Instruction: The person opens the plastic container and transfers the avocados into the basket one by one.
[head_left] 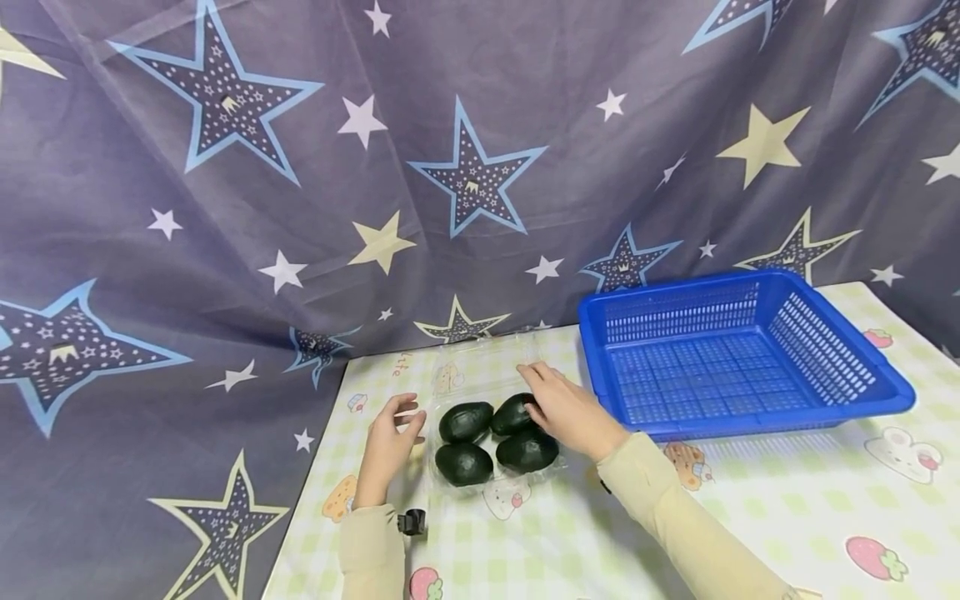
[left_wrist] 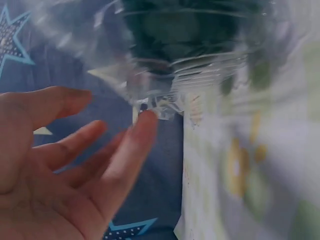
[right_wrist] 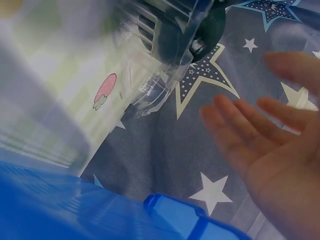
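Avocados (head_left: pixel 528 451), four dark green ones in two rows of two, lie in a clear plastic clamshell (head_left: pixel 501 482) whose lid (head_left: pixel 491 364) leans back toward 12 o'clock. Our left hand (head_left: pixel 390 444) sits at their 9 o'clock, fingers loosely bent and grasping nothing; one fingertip comes close to the clamshell's edge, though we cannot tell whether it touches. Our right hand (head_left: pixel 572 414) reaches in from 3 o'clock, partly covering the far right avocado in the head view. From its wrist, we see those fingers relaxed and apart from the fruit, with nothing between them.

We judge the step in hand to be a two-handed approach to the uncovered clamshell. Any grasp from here would call for our right fingers and thumb to curl round one avocado, with the left steadying the light plastic.

Between 2 and 3 o'clock of the fruit stands a blue plastic basket (head_left: pixel 772 419) with slotted walls, on a checked tablecloth (head_left: pixel 757 517). A star-printed curtain (head_left: pixel 480 275) hangs beyond at 12 o'clock. The clamshell's walls hem in the avocados, and the basket's raised near rim lies close to our right forearm.
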